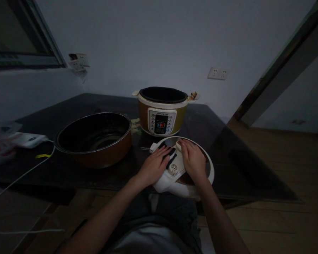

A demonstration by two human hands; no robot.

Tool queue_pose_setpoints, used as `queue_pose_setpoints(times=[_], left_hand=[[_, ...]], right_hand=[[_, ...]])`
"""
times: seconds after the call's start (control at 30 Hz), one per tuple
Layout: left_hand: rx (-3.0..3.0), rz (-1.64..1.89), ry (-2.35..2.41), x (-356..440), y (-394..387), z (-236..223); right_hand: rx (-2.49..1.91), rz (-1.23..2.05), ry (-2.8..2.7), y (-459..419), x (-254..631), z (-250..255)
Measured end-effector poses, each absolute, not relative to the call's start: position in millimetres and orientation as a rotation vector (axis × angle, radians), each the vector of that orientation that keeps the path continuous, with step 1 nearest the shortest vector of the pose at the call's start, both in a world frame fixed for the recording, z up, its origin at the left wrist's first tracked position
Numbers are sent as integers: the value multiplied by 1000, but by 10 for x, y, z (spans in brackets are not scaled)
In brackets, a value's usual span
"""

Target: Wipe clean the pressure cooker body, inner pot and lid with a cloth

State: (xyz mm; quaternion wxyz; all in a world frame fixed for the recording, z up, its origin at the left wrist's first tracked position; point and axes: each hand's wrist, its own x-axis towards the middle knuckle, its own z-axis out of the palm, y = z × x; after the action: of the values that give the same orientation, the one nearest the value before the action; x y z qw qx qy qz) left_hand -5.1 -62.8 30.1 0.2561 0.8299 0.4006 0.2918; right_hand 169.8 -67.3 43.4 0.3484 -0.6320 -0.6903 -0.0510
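A white-rimmed pressure cooker lid [210,165] lies at the front edge of the dark table. My left hand [155,165] rests on its left part, fingers pressed over a dark cloth [172,155] with a white stripe. Bent over the raised white middle piece of the lid is my right hand [194,158], its fingertips hidden in part. A round white valve knob [173,169] shows between the hands. Behind the lid stands the brown and yellow cooker body [163,118], uncovered, its control panel facing me.
Left of the lid sits a large brown inner pot [103,157] with a black inside. A white power strip [31,140] with a trailing cable and a plastic bag [1,144] lie farther left. The table [243,176] ends close to my body. Sockets [217,73] are on the wall.
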Motion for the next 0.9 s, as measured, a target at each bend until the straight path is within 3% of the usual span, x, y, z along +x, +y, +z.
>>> queue_pose_setpoints(times=[0.3,0.57,0.9], left_hand=[[2517,535,807,338,156,414],[2532,542,743,333,304,365],[2495,534,716,360,407,334]], right_hand=[[-1526,43,-1707,-665,1726,452],[-1261,591,-1744,-633,2224,508],[-1375,271,-2015,-764,2697,144]])
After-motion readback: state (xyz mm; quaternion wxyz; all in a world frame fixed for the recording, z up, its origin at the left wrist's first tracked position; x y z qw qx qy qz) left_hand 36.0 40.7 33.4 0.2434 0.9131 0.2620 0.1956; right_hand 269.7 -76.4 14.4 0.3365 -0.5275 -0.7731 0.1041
